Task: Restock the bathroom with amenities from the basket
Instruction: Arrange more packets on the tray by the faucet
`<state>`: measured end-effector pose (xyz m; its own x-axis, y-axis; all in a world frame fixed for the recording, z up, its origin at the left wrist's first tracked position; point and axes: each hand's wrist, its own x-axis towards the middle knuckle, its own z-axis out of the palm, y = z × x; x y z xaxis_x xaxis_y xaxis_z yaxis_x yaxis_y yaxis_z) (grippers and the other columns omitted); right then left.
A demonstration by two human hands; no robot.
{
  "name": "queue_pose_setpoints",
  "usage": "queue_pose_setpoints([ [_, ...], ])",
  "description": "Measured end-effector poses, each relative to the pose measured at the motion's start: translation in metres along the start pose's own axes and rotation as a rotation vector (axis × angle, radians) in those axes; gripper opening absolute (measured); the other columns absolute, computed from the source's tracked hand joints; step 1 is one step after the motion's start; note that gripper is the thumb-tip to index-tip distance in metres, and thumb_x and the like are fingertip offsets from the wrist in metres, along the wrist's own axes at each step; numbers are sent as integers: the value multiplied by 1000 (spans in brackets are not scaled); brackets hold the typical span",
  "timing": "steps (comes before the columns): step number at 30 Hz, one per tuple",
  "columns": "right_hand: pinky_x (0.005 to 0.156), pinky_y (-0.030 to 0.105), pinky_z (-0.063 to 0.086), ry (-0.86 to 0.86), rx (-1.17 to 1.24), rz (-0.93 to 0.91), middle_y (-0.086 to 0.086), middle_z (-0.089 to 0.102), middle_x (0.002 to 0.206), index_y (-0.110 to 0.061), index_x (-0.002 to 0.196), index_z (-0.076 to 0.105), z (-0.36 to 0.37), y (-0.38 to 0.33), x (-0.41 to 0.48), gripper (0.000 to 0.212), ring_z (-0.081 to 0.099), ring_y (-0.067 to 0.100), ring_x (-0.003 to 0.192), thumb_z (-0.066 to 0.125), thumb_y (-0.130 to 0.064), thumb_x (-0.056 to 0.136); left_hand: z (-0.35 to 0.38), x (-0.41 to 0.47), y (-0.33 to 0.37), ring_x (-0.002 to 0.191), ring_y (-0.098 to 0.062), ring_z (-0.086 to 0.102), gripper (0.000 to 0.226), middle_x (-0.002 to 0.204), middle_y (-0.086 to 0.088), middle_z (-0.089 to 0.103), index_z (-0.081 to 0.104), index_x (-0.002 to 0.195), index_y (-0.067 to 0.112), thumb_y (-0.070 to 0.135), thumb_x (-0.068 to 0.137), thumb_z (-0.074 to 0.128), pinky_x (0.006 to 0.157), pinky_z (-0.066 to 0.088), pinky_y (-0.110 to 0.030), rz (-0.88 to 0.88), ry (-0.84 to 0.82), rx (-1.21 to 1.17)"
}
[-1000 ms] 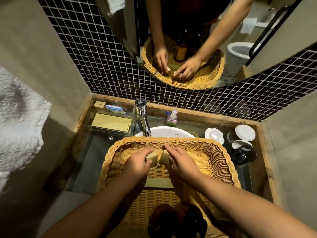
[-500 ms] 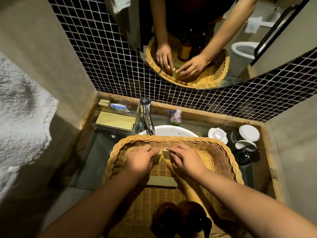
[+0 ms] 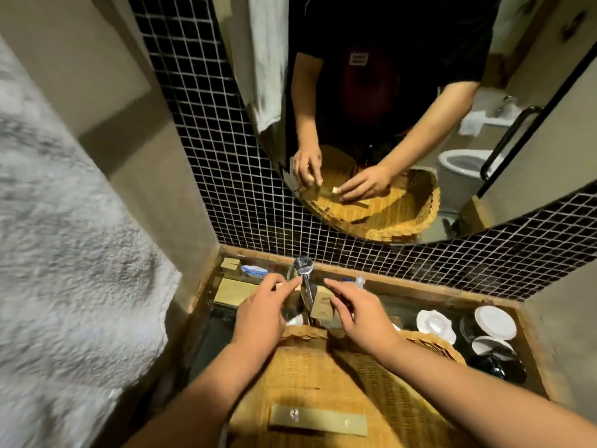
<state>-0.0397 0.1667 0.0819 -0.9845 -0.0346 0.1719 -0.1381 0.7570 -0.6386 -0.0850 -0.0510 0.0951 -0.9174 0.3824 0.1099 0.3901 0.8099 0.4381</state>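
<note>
Tan right box [image 3: 323,303] held in right hand [image 3: 365,318] grip, thumb side hidden; tap [image 3: 305,286] just left of it. Left hand [image 3: 261,318] grip narrow, pinching left box [image 3: 278,285]: only a blurred sliver shows past the fingers; mirror [image 3: 533,156] shows it clearer. Basket [image 3: 433,345] under both grips, near end cut off. Pack [image 3: 318,420] lies in it, wrist-side of both grips.

The left hand [image 3: 263,313] hid nearly all of the small box [image 3: 279,285] it pinched, leaving only a pale sliver. The right hand [image 3: 360,315] covered one side of its tan carton [image 3: 323,307] and most of a clear bottle [image 3: 359,281]. The wicker basket [image 3: 323,376] ran off the bottom edge. The white towel [image 3: 64,253] was blurred and cut off at the left.
</note>
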Motion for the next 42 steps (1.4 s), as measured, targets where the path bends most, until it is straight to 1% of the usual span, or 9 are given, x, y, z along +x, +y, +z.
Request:
queue_pose_setpoints([
  [6,104,9,31,3,38,-104,-11,58,125,-26,136,55,12,-32,63,47,46,-7,117,57,-9,93,-21,37,-35,100,-15,56,69,126,11,47,58,129,34,-7,74,61,79,54,-36,-109,133,-26],
  [14,105,22,36,-106,1,25,-1,53,130,-26,150,35,65,-43,118,58,52,13,119,54,-17,96,-1,69,-92,106,-16,56,59,124,8,50,53,122,31,-5,76,61,90,49,-33,-317,142,-33],
  [19,92,30,45,-171,-4,89,-2,53,112,-28,131,54,98,-43,146,38,54,15,103,52,-18,94,14,81,-122,112,-16,54,53,133,4,48,52,123,28,-4,81,59,94,45,-29,-411,92,-65],
  [25,100,28,44,-156,31,89,-2,56,122,-22,132,58,134,-42,167,46,56,15,110,64,-15,87,26,76,-148,87,-16,59,71,120,7,49,49,110,39,-20,72,58,72,57,-33,-479,223,-232],
  [27,98,21,41,-140,39,86,-4,55,122,-22,129,60,143,-45,174,45,57,14,107,64,-13,86,28,74,-155,93,-17,60,71,120,6,49,46,115,44,-15,78,57,76,57,-36,-513,161,-246],
  [31,105,28,41,-185,59,113,-3,56,123,-26,127,59,161,-48,187,44,56,17,111,63,-13,86,34,73,-167,107,-29,58,51,121,-11,58,55,131,19,-4,85,54,95,47,-33,-569,188,-125],
  [35,108,33,39,-461,-86,261,4,52,138,-23,139,49,173,-45,206,50,52,25,124,62,-22,91,36,70,-170,108,-39,58,39,121,-23,60,61,126,5,-2,88,54,95,49,-46,-603,198,-65],
  [39,92,32,44,-433,-117,95,11,52,131,-10,128,61,174,-34,193,40,53,28,114,60,-7,88,39,67,-172,89,-52,62,34,101,-33,63,67,112,-5,-12,79,62,80,56,-54,-536,212,-20],
  [42,91,33,45,-438,-190,45,12,54,126,-11,125,63,164,-24,191,35,55,29,109,57,-7,91,44,69,-176,100,-47,60,41,111,-30,62,62,124,0,-4,83,59,90,51,-49,-519,155,37],
])
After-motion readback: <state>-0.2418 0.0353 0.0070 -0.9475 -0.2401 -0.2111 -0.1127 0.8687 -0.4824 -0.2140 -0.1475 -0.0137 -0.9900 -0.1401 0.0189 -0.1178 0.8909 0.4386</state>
